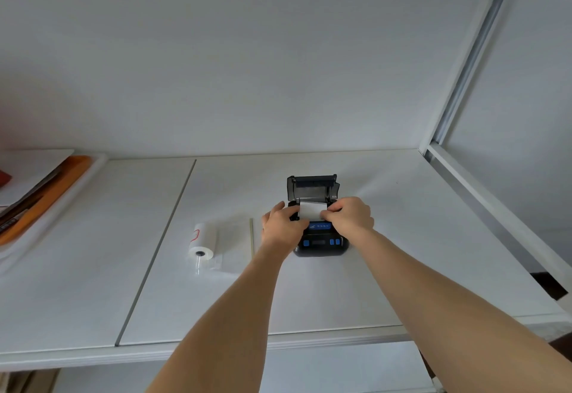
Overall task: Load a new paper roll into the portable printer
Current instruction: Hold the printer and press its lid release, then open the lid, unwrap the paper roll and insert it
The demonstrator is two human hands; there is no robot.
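The portable printer (322,238) is sitting on the white surface (402,238) a little right of centre, its black lid (312,188) standing open and tilted back toward the wall. A white paper roll (310,210) is lying in the open compartment, with a strip of its paper reaching forward over the printer's front edge, just above the blue label and blue buttons. The left hand (280,225) is gripping the printer's left side, its thumb reaching up beside the roll and its fingers (297,222) curling in against the casing. The right hand (349,214) is coming in from the other side, its fingers (328,214) bending inward and pinching the right edge of the paper strip (how firmly, I cannot tell). To the left of the printer and well apart from it, a second paper roll (202,242) is lying on its side, its dark core facing the viewer, wrapped in clear film that is trailing onto the surface. At the far left edge, an orange tray (58,185) is holding flat items too blurred to name.
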